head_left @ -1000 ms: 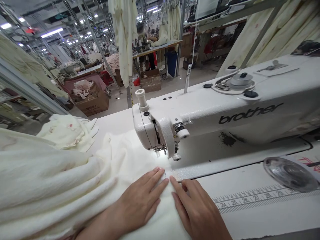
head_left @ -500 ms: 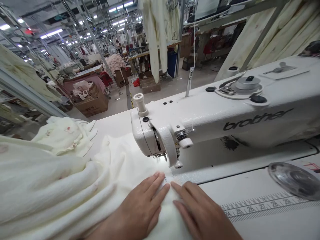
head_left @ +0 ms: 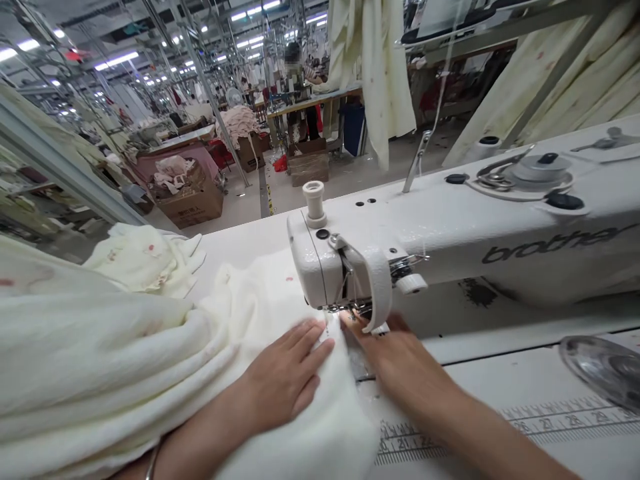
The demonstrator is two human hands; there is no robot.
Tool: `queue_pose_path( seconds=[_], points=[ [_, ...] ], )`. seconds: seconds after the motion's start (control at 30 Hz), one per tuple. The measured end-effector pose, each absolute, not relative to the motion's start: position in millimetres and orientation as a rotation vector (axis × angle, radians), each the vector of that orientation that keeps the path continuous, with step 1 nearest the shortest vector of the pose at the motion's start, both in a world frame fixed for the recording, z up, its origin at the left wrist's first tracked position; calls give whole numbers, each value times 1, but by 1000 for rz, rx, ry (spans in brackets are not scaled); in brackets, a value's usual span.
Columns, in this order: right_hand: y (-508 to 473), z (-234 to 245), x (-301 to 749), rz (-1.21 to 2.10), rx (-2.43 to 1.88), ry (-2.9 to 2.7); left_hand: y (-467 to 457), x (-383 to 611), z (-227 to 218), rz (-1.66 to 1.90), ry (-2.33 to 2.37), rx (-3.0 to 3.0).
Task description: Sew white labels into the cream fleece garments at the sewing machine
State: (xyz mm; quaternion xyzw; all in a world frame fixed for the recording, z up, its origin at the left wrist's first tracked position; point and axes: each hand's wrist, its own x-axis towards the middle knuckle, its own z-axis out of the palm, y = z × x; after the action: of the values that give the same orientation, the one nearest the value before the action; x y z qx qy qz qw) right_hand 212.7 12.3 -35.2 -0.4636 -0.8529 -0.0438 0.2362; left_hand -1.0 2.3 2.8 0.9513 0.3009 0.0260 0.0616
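Cream fleecy fabric (head_left: 280, 287) spreads across the bed of a white sewing machine (head_left: 340, 260) and runs up to its needle area. My left hand (head_left: 287, 370) lies flat on the fabric just in front of the presser foot, fingers stretched forward. A small printed label edge shows by its fingertips. My right hand (head_left: 395, 350) reaches in at the presser foot, at the fabric's right edge. Its fingertips are partly hidden behind the machine's head, so I cannot see whether they pinch anything.
Bunched cream fabric (head_left: 90, 360) heaps up on the left. A ruler strip (head_left: 545, 427) and a clear round dish (head_left: 600, 367) lie at the right. Beyond the table stand a cardboard box (head_left: 193, 203) and hanging cream cloth (head_left: 385, 80).
My right hand has moved forward from the fabric in front to the presser foot. My left hand has slid slightly forward with the fabric. The view has shifted left.
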Motion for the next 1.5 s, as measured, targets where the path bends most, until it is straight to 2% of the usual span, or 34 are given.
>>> queue_pose_path(
  seconds=[0.13,0.33,1.23,1.5],
  points=[
    [-20,-44,206,-220,-1189,-2316,2,-2,2,82,908,2861],
    [-17,-52,199,-265,-1261,-2350,3,-7,-3,193,913,2832],
    [-12,-49,200,-208,-1233,-2186,22,-7,-1,172,1002,2779],
    [-29,-75,209,-13,-1245,-2141,24,-8,-6,233,1075,2789]
  ],
)
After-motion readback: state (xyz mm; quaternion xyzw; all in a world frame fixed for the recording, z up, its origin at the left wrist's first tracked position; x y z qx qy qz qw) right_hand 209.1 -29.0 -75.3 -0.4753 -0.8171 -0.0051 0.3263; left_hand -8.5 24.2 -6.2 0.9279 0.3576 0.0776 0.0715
